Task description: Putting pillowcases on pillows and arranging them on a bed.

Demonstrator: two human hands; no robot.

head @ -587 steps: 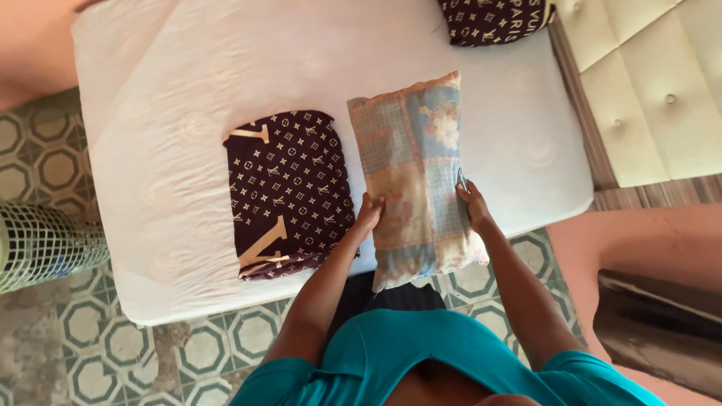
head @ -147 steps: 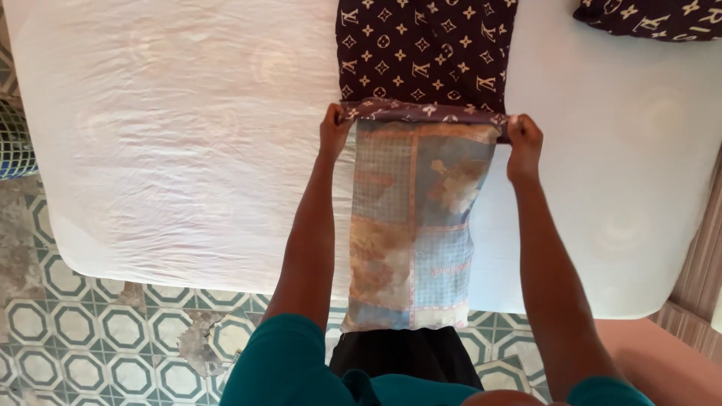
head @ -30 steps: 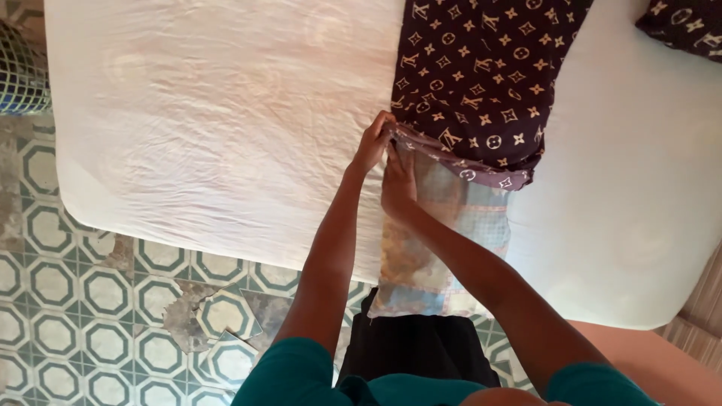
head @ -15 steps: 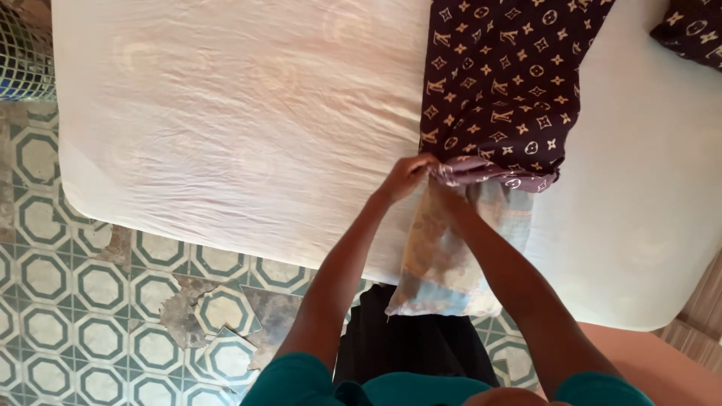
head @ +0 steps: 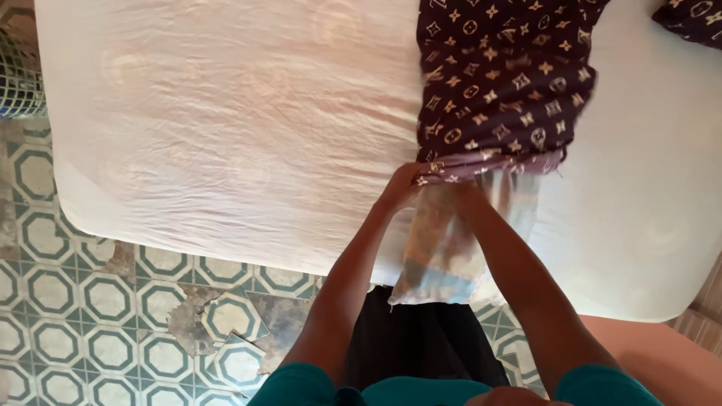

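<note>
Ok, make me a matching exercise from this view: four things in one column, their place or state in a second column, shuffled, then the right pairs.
Things:
1. dark patterned pillowcase
2. faded patchwork pillow
3. left hand
4. white mattress

Places or states:
A. grips the pillowcase's open edge at its left corner
B. lies on the mattress, top end out of frame
C. sticks out of the pillowcase, hanging over the mattress edge
D. bare and wrinkled, above the patterned floor tiles

Pairs: 1-B, 2-C, 3-A, 4-D
</note>
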